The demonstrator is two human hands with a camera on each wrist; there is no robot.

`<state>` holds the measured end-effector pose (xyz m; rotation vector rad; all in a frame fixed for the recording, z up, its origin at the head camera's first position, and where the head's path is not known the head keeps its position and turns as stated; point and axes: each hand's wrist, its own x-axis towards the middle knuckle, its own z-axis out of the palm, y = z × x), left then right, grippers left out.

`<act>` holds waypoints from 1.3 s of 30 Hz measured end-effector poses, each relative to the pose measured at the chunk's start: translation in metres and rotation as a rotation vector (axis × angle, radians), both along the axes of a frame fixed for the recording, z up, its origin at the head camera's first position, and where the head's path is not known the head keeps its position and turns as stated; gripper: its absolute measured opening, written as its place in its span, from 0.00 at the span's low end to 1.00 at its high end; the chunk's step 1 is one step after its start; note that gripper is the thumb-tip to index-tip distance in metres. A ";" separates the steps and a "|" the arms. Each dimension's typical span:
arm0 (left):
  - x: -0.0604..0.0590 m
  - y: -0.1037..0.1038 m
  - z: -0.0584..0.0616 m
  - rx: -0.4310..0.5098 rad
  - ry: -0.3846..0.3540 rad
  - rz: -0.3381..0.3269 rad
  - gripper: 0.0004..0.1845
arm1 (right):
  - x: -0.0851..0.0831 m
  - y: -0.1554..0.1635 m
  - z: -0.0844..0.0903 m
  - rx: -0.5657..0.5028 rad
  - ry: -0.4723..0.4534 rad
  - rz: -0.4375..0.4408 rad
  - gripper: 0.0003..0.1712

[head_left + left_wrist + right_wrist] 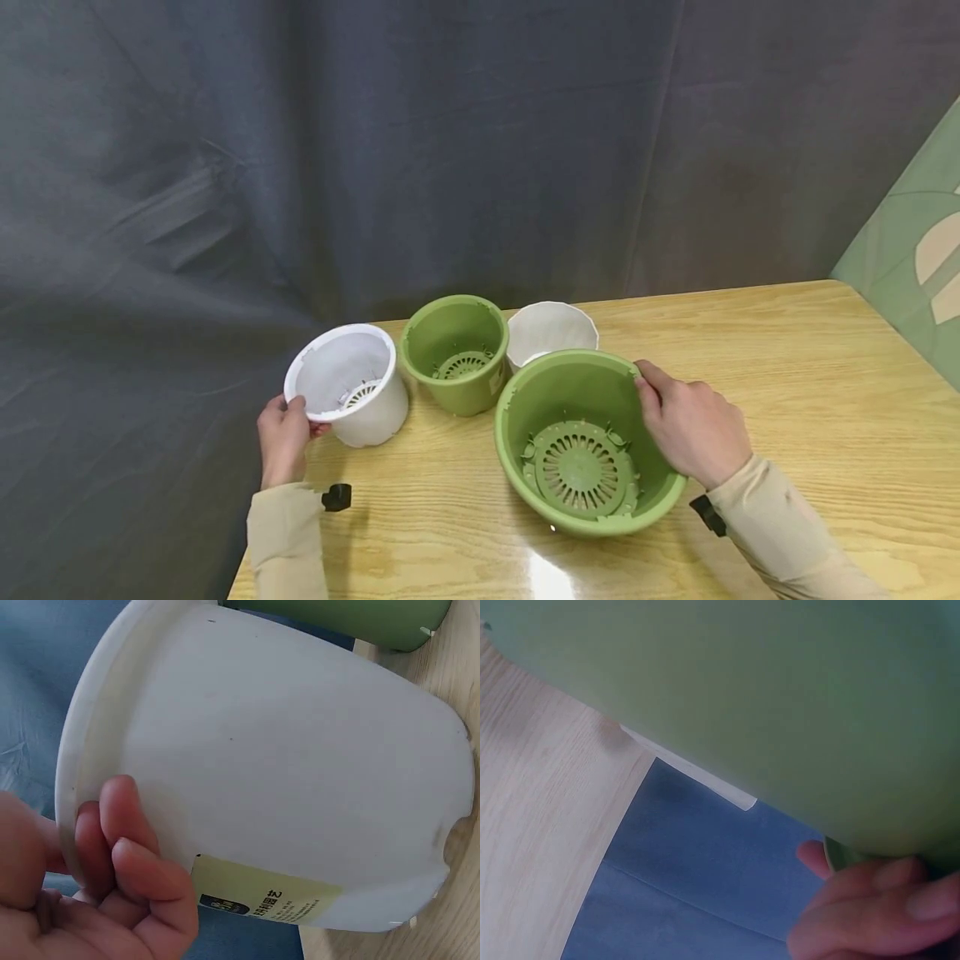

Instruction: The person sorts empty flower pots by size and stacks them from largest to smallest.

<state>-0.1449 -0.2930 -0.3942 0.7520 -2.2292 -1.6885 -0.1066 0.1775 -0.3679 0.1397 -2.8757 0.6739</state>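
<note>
Head view shows both hands busy with plastic flowerpots on a wooden table (787, 375). The left hand (283, 437) pinches the rim of a white pot (348, 385) at about its 8 o'clock, thumb inside and fingers (131, 855) curled under the lip, so the pot tips with its mouth toward the person and its base resting on the table near the left edge. The right hand (693, 429) grips the rim of a big green pot (585, 442) at its 2 o'clock, thumb over the lip and fingers down the outer wall; this pot also leans toward the person. To handle them well, each grip seems best kept firm on the rim, since the thin plastic looks light and slippery, and the white pot sits close enough to the table edge to slide off. A smaller green pot (455, 350) stands upright between the two held ones, at 11 o'clock from the big one, with a white ribbed pot (551, 329) just behind, touching or nearly so. A dark grey curtain (450, 142) hangs behind the table, and a pale green panel (911, 258) shows at the right.
</note>
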 end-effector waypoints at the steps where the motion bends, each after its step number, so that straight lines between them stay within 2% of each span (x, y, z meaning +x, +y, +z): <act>1: 0.001 0.000 0.001 0.001 0.006 0.002 0.25 | 0.000 0.000 0.000 0.000 -0.001 0.001 0.25; 17: 0.009 0.004 0.016 0.039 0.165 0.032 0.22 | 0.000 0.000 0.000 0.002 -0.002 -0.006 0.25; 27: 0.017 0.012 0.037 0.091 0.250 0.049 0.22 | -0.001 0.001 0.000 -0.003 -0.013 0.002 0.26; 34: 0.024 0.020 0.053 0.060 0.275 0.035 0.23 | -0.001 0.001 -0.001 -0.010 -0.028 0.010 0.27; 39: 0.027 0.025 0.062 0.073 0.293 0.033 0.22 | -0.001 0.001 -0.001 -0.008 -0.024 0.008 0.26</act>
